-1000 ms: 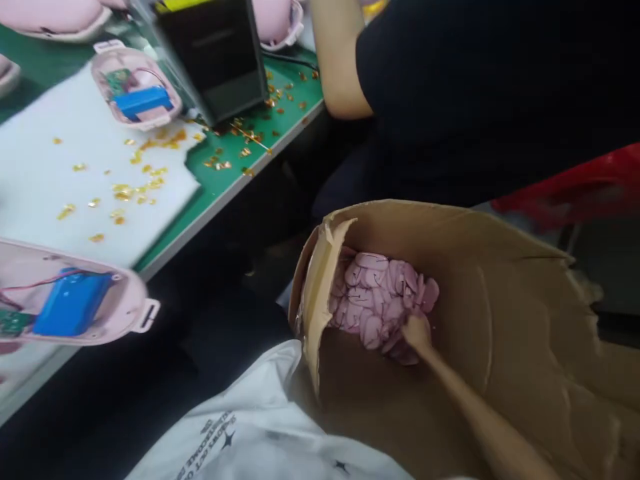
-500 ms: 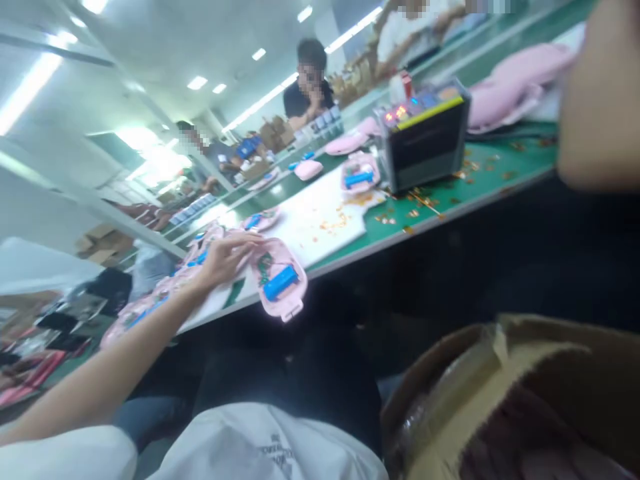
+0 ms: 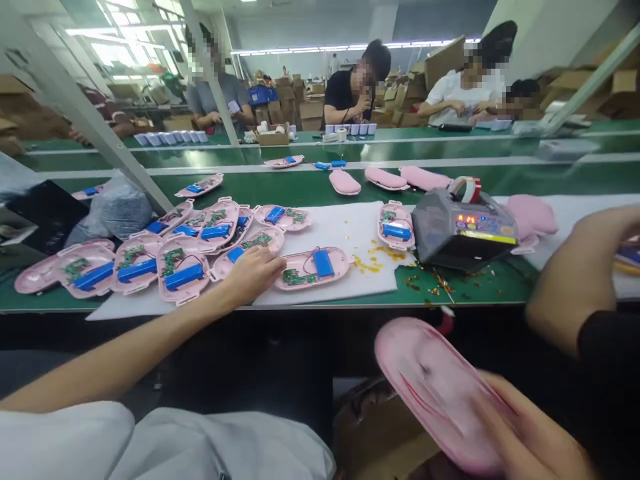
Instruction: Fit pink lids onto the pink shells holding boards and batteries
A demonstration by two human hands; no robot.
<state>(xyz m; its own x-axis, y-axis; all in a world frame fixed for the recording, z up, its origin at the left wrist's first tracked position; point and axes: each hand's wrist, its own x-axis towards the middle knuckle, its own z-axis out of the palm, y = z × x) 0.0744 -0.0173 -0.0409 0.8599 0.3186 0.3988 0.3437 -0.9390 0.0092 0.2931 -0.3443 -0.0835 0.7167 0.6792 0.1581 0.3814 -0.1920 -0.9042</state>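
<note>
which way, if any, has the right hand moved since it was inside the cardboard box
Yes: the right hand has come up out of the cardboard box, toward the edge of the green table, and now holds a pink shell.

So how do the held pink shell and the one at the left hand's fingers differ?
The held shell is tilted in the right hand, off the table; the resting shell lies on a white sheet. The resting shell contains a blue battery and green circuit board; the held shell shows neither. Both are pink and oblong.
</note>
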